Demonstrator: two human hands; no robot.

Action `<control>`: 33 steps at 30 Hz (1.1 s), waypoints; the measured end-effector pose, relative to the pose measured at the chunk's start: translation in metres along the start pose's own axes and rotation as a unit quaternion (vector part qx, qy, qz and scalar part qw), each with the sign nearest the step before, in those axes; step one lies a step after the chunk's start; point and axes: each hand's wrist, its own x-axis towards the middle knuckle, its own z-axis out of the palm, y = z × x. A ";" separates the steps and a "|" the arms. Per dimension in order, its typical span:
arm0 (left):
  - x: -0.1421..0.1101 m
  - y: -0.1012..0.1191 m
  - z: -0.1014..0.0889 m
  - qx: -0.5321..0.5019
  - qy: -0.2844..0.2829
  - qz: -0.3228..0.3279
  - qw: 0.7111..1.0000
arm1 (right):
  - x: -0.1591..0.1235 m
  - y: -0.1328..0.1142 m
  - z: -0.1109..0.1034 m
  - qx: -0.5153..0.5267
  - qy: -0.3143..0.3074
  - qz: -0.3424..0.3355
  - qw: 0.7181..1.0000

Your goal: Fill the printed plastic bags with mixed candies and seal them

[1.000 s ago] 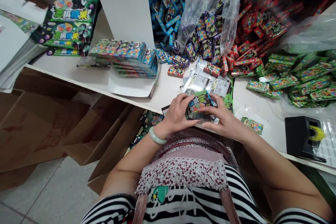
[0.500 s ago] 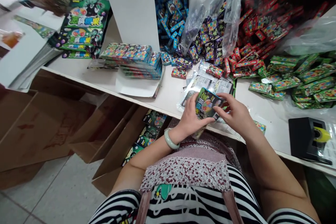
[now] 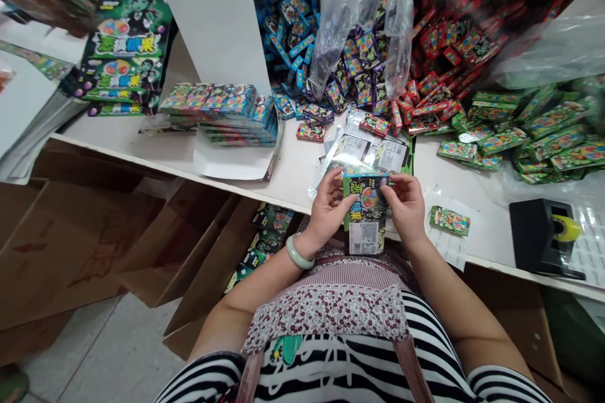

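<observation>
Held between both hands, at the table's front edge, is a dark printed candy packet [image 3: 367, 198] with a coloured ball picture and a green side strip. A pale barcode panel hangs down at its lower end. My left hand [image 3: 329, 204] grips its left edge, thumb on the front. On the right edge, my right hand [image 3: 405, 206] pinches the upper corner between thumb and fingers. Just behind lie flat printed packets [image 3: 393, 154] with barcode labels. A small red candy box [image 3: 374, 124] rests on their far end. What is inside the held packet is hidden.
Heaps of blue [image 3: 293, 31], purple [image 3: 366, 63], red [image 3: 439, 50] and green candy boxes [image 3: 562, 132] line the back. Left stands a stack of boxes [image 3: 212, 101] in a white tray [image 3: 222, 160]. A tape dispenser [image 3: 539, 233] sits right. Cardboard cartons [image 3: 85, 233] stand below.
The packet has turned from slanted to nearly straight, and its barcode panel now shows below. My right hand has shifted to its right edge. A green box formerly behind my right forearm is uncovered.
</observation>
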 end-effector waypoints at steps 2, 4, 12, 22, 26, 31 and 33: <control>0.002 0.003 -0.002 -0.043 -0.002 -0.005 0.999 | -0.003 0.000 0.001 -0.003 -0.007 -0.024 1.000; 0.003 0.006 -0.004 -0.102 0.014 -0.024 0.994 | -0.002 -0.002 0.000 -0.011 -0.035 -0.033 0.999; -0.012 0.005 -0.008 -0.146 0.040 -0.062 0.987 | 0.010 -0.014 -0.017 -0.135 -0.182 -0.088 0.970; 0.001 0.009 -0.019 -0.175 0.007 -0.072 0.982 | 0.024 -0.026 -0.012 -0.099 -0.196 0.025 0.975; 0.006 0.017 -0.029 -0.192 -0.053 -0.065 0.978 | 0.013 -0.036 -0.016 -0.106 -0.190 0.019 0.976; -0.006 0.016 -0.033 -0.138 -0.104 -0.101 0.980 | -0.001 -0.024 -0.023 -0.136 -0.191 -0.006 0.972; -0.008 0.018 -0.035 -0.130 -0.102 -0.090 0.982 | -0.001 -0.024 -0.024 -0.135 -0.194 -0.020 0.972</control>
